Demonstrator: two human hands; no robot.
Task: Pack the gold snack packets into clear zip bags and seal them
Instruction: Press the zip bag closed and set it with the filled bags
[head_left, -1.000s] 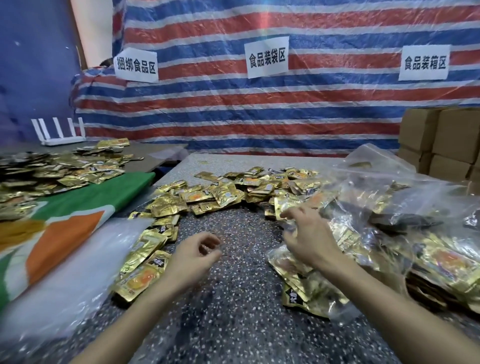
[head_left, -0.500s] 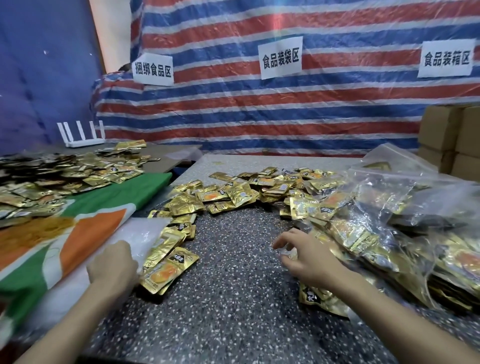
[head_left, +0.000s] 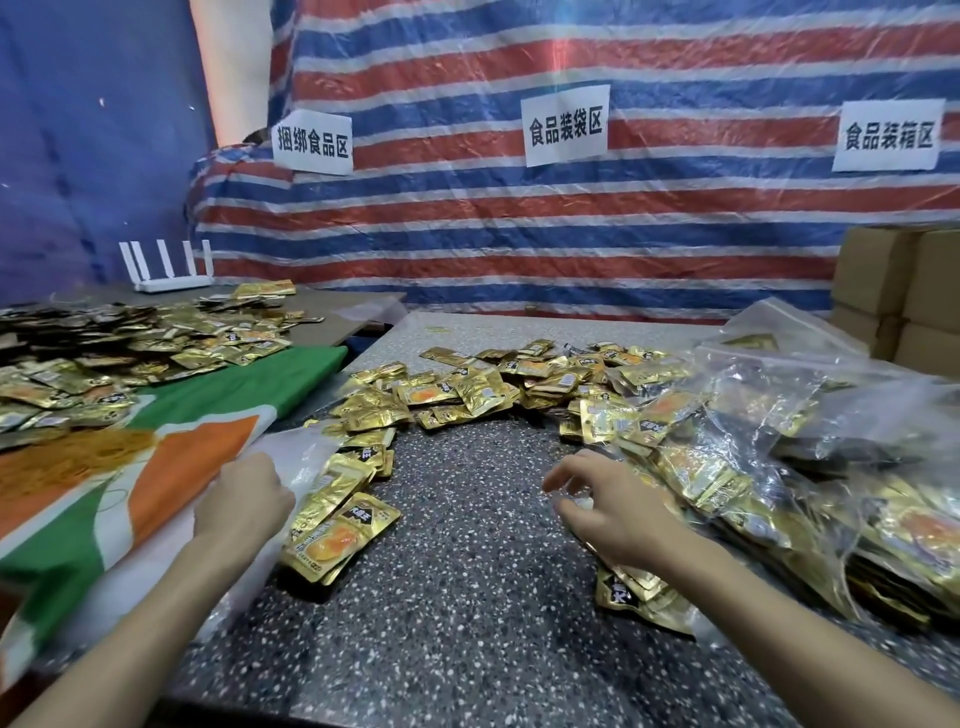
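Gold snack packets (head_left: 467, 387) are lying scattered across the middle of the frame on a dark speckled counter (head_left: 467, 597), with a short row of them (head_left: 337, 514) trailing toward the lower left. In the lower left, the left hand (head_left: 244, 501) is resting knuckles-up on a stack of flat clear zip bags (head_left: 306, 452); its fingers are curled under, and whether they are pinching a bag cannot be told. Right of centre, the right hand (head_left: 618, 512) is hovering just beside a filled bag with its fingers (head_left: 563, 475) loosely spread and holding nothing. Filled zip bags (head_left: 779, 467) are piling up along the right side of the frame. More gold packets (head_left: 130, 348) are covering a green and orange cloth (head_left: 156, 467) at the left. Cardboard boxes (head_left: 904, 291) are standing at the right edge, before a striped tarp (head_left: 519, 234) carrying three white signs.
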